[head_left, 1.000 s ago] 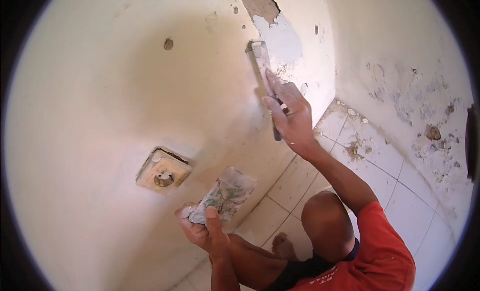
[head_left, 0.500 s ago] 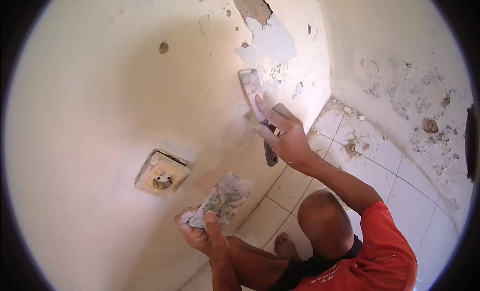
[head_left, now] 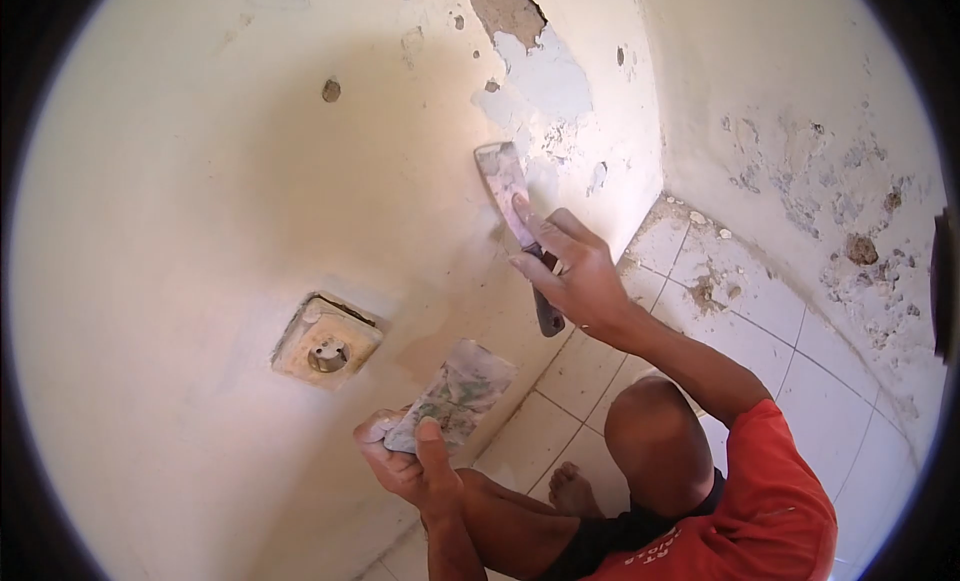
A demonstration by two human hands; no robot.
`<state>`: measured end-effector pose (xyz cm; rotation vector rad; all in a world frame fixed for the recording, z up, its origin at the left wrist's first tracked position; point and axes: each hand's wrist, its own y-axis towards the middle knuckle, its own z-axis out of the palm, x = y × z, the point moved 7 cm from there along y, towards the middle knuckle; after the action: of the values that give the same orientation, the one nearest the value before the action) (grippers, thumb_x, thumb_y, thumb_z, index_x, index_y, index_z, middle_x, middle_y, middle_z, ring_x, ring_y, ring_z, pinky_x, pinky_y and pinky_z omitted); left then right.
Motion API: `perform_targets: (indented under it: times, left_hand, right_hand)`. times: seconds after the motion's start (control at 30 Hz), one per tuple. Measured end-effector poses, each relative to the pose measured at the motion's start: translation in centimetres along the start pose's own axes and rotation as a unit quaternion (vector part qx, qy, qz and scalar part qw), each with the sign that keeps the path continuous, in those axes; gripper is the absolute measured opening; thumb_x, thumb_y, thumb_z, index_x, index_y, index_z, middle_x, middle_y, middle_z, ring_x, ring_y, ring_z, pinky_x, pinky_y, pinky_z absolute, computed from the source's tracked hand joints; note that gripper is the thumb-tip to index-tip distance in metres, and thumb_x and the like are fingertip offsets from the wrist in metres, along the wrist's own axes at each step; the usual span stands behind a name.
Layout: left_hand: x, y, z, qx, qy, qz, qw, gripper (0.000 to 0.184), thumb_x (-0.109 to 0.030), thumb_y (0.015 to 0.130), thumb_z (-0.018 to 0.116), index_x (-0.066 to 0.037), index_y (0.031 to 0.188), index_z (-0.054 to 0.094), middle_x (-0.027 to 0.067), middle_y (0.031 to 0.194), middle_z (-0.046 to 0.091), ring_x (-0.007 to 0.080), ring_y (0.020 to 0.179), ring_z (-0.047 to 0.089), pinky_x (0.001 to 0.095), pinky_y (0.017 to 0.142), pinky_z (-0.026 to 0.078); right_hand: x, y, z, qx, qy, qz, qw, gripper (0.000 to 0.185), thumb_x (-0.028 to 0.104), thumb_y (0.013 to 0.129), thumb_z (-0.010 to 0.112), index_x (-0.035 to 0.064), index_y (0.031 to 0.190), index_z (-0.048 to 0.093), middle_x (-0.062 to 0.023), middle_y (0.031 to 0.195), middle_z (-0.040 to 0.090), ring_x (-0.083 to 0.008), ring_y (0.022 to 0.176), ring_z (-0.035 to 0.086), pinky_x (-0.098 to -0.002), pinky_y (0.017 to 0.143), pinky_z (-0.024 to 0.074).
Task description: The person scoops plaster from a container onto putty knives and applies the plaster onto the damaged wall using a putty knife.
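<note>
My right hand [head_left: 578, 271] grips a putty knife [head_left: 512, 193] by its dark handle, with a finger stretched along the smeared blade. The blade's broad end lies at the wall, just below and left of a grey-white filled patch [head_left: 545, 79]; whether it touches is hard to tell. Lower down, my left hand [head_left: 415, 468] is closed on one end of a flat rectangular plate [head_left: 462, 393], thumb on top. Whitish and greenish smears cover the plate's upper face.
A wall socket [head_left: 328, 346] juts out left of my left hand. Bare, broken plaster [head_left: 505, 13] shows above the filled patch. The adjoining wall [head_left: 860, 171] on the right is pitted and flaking. White floor tiles [head_left: 745, 356] carry debris along the corner. My bent knee [head_left: 655, 441] is below my right arm.
The putty knife has shifted very slightly, its handle end a little lower and to the right. The plate has moved slightly right and is turned a little. Both holds are the same.
</note>
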<state>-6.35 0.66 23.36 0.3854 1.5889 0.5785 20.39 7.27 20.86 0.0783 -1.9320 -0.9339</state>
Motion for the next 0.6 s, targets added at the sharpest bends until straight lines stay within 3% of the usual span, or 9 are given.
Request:
perform_targets:
  times: [0.03, 0.17, 0.23, 0.33, 0.37, 0.4, 0.53, 0.57, 0.6]
  left_hand:
    - [-0.1, 0.0, 0.2, 0.000, 0.000, -0.003, 1.000, 0.032, -0.010, 0.090, 0.063, -0.002, 0.116, 0.046, 0.0024, 0.100, 0.046, 0.0108, 0.092, 0.044, 0.0253, 0.082, 0.040]
    - [-0.9, 0.3, 0.8, -0.020, 0.010, -0.025, 0.999, 0.033, -0.012, 0.089, 0.065, -0.002, 0.114, 0.045, 0.0028, 0.099, 0.046, 0.0108, 0.089, 0.045, 0.0253, 0.080, 0.041]
    - [-0.6, 0.2, 0.3, -0.043, 0.013, -0.045, 0.998, 0.033, -0.015, 0.089, 0.066, -0.002, 0.111, 0.045, 0.0042, 0.098, 0.047, 0.0109, 0.088, 0.046, 0.0257, 0.079, 0.042]
    - [-0.4, 0.3, -0.5, -0.042, 0.043, -0.005, 0.998, 0.031, -0.012, 0.090, 0.064, -0.002, 0.112, 0.045, 0.0044, 0.099, 0.048, 0.0106, 0.087, 0.047, 0.0251, 0.077, 0.042]
    - [-0.6, 0.3, -0.4, -0.037, 0.029, -0.015, 0.999, 0.031, -0.011, 0.091, 0.064, -0.001, 0.113, 0.045, 0.0045, 0.099, 0.049, 0.0104, 0.086, 0.047, 0.0249, 0.077, 0.042]
    - [-0.8, 0.6, -0.1, -0.031, 0.016, -0.026, 0.999, 0.032, -0.011, 0.091, 0.064, -0.001, 0.114, 0.045, 0.0047, 0.100, 0.049, 0.0103, 0.085, 0.047, 0.0247, 0.076, 0.042]
    - [-0.7, 0.9, 0.2, -0.006, 0.024, -0.080, 0.997, 0.028, -0.008, 0.093, 0.062, 0.000, 0.114, 0.047, 0.0048, 0.101, 0.051, 0.0111, 0.087, 0.049, 0.0256, 0.077, 0.043]
    - [-0.8, 1.1, 0.9, 0.065, 0.101, -0.046, 0.992, 0.026, -0.006, 0.093, 0.062, -0.001, 0.114, 0.048, 0.0058, 0.097, 0.054, 0.0128, 0.084, 0.052, 0.0264, 0.075, 0.044]
    - [-0.6, 1.1, 1.8, 0.136, 0.174, -0.012, 0.975, 0.025, -0.005, 0.093, 0.061, -0.001, 0.114, 0.049, 0.0068, 0.093, 0.056, 0.0144, 0.082, 0.054, 0.0272, 0.074, 0.045]
  right_hand:
    - [0.4, 0.0, -0.6, -0.011, -0.017, -0.014, 1.000, 0.055, 0.012, 0.088, 0.071, 0.0063, 0.140, 0.054, -0.0118, 0.083, 0.055, -0.0203, 0.069, 0.055, -0.0325, 0.069, 0.0500]
    - [0.9, 3.6, -2.3, -0.088, -0.053, -0.054, 0.993, 0.054, 0.013, 0.087, 0.071, 0.0060, 0.139, 0.055, -0.0118, 0.082, 0.054, -0.0207, 0.068, 0.056, -0.0325, 0.068, 0.0499]
    - [0.9, 3.7, -1.3, -0.054, -0.080, -0.055, 0.994, 0.055, 0.014, 0.087, 0.071, 0.0081, 0.139, 0.056, -0.0106, 0.082, 0.054, -0.0213, 0.068, 0.056, -0.0330, 0.066, 0.0493]
    - [0.3, -0.1, -0.1, 0.026, -0.121, -0.026, 0.992, 0.054, 0.014, 0.086, 0.071, 0.0102, 0.138, 0.057, -0.0095, 0.082, 0.054, -0.0222, 0.065, 0.053, -0.0340, 0.064, 0.0482]
    - [-0.5, -1.6, -0.3, 0.068, -0.107, -0.003, 0.992, 0.047, 0.020, 0.087, 0.067, 0.0177, 0.133, 0.060, -0.0109, 0.085, 0.058, -0.0304, 0.066, 0.060, -0.0401, 0.063, 0.0515]
    - [-1.1, -2.6, -1.3, 0.079, -0.107, -0.002, 0.991, 0.047, 0.020, 0.087, 0.067, 0.0177, 0.133, 0.060, -0.0109, 0.085, 0.058, -0.0304, 0.066, 0.060, -0.0401, 0.063, 0.0515]
    - [-3.4, -7.1, -5.9, 0.205, -0.128, 0.099, 0.965, 0.031, 0.020, 0.092, 0.063, 0.0078, 0.121, 0.067, -0.0125, 0.085, 0.064, -0.0246, 0.066, 0.060, -0.0351, 0.066, 0.0509]
    - [-4.6, -8.9, -7.1, 0.219, -0.136, 0.101, 0.961, 0.031, 0.020, 0.092, 0.063, 0.0078, 0.121, 0.067, -0.0125, 0.085, 0.064, -0.0246, 0.066, 0.060, -0.0351, 0.066, 0.0509]
    - [-7.7, -11.5, -8.2, 0.230, -0.101, 0.195, 0.948, 0.030, 0.021, 0.095, 0.061, 0.0038, 0.119, 0.067, -0.0135, 0.084, 0.066, -0.0223, 0.068, 0.060, -0.0344, 0.066, 0.0503]
